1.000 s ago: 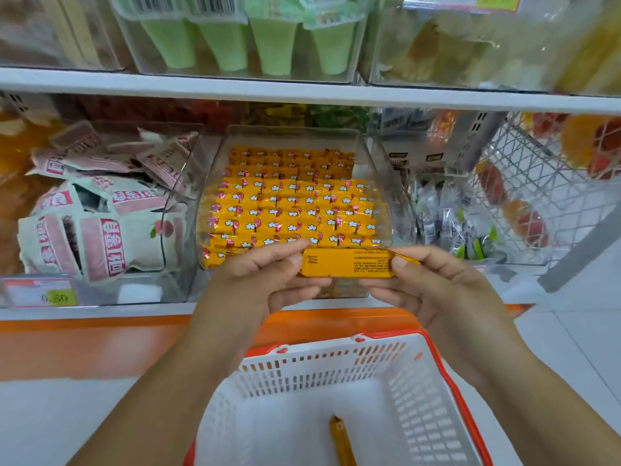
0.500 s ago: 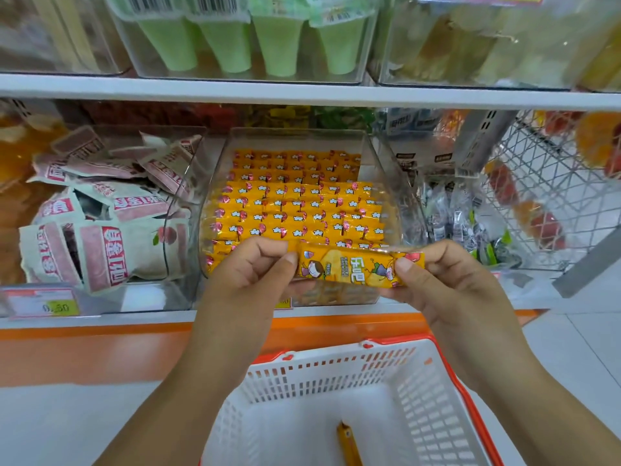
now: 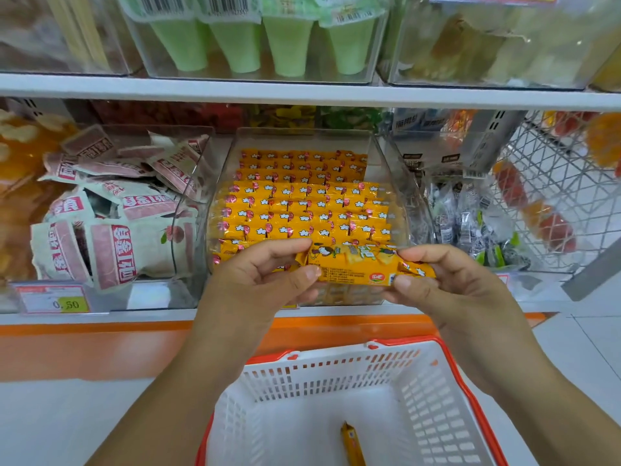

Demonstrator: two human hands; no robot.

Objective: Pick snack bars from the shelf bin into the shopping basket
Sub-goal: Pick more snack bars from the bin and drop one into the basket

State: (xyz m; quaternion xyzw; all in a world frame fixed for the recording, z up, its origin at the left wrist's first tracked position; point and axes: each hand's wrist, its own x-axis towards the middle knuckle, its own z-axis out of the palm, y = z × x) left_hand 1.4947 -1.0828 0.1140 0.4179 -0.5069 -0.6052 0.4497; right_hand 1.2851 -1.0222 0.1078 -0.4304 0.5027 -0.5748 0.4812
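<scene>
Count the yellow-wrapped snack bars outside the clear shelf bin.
2. The held bar is pinched between the left hand and right hand before the bin; the loose bar lies in the red-rimmed white plastic basket. Its near end is unseen.

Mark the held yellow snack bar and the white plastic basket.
Held yellow snack bar (image 3: 356, 267): head view, wrapper middle.
White plastic basket, orange-rimmed (image 3: 336, 378): head view, back wall.

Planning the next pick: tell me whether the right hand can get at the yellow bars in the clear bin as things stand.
Not freely, it seems: the right hand and left hand each pinch an end of the held bar. The clear bin is open-topped just behind them, nothing over the yellow bars.
</scene>
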